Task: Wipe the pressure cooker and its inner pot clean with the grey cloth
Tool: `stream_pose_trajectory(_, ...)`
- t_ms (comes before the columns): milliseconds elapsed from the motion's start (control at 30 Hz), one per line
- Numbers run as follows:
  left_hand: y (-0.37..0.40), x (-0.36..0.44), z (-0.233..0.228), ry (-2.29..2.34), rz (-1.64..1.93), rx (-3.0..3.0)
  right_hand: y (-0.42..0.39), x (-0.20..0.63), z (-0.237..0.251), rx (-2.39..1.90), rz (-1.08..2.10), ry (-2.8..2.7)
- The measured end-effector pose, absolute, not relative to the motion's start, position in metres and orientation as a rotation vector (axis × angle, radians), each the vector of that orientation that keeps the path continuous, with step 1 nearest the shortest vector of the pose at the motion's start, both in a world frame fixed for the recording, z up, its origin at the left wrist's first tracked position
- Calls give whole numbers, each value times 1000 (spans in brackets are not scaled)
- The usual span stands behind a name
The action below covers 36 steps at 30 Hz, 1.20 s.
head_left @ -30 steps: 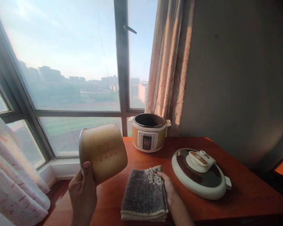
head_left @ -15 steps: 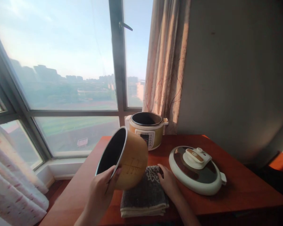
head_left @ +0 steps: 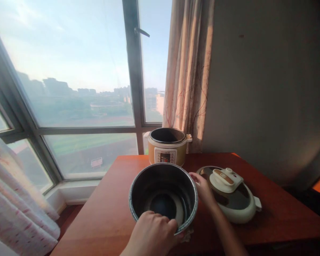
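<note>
A cooker's inner pot point(head_left: 163, 170) faces me with its dark inside showing, its mouth tipped toward me. My left hand point(head_left: 152, 231) is closed over the near rim, its fingers curled into the pot. At the right side of the rim is my right hand point(head_left: 202, 185); its fingertips press against the pot's edge and are partly hidden behind it. A scrap of the grey folded towel point(head_left: 187, 234) peeks out below the pot, which covers the rest. Behind the pot stands the rice cooker body point(head_left: 152, 151), without its lid, its control panel facing me.
To the right, the white cooker lid point(head_left: 237, 213) lies on the reddish wooden table point(head_left: 101, 209). A window point(head_left: 82, 106) and a curtain point(head_left: 186, 71) rise behind the table. Another pale curtain point(head_left: 18, 199) hangs at the left.
The inner pot has turned from lying sideways to facing me and moved right, over the towel. My right hand has left the towel and come up to the pot's right rim.
</note>
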<state>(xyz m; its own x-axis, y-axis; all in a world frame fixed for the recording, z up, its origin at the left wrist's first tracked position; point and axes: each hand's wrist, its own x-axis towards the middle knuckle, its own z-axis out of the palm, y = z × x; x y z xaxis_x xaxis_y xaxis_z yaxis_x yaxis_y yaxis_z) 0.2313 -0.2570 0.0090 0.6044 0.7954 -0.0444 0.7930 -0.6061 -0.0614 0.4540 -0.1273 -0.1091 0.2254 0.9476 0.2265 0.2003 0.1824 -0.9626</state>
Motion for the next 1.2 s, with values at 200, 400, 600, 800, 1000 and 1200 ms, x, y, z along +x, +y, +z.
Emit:
stream_pose_trajectory(200, -256, 229, 6, -1312, -214, -3009, -140, 464, -83, -1318, 675, -1264)
stream_pose_trajectory(400, -247, 186, 9, -1396, -1482, -2810, -163, 452, -61, -1363, 654, -1344)
stream_pose_trajectory(600, -217, 132, -13, -2089, -1845, -2086, -183, 454, -58, -1400, 756, -1461)
stream_pose_trajectory(800, -207, 135, -38, -2387, -1958, -2309, -200, 448, -49, -1440, 801, -1505)
stream_pose_trajectory(1000, -208, 143, -31, -2345, -2134, -2279, -199, 448, -50, -1441, 741, -1515)
stream_pose_trajectory(1200, -189, 142, 19, -2007, -2130, -2311, -176, 454, 11, -1287, 531, -1541)
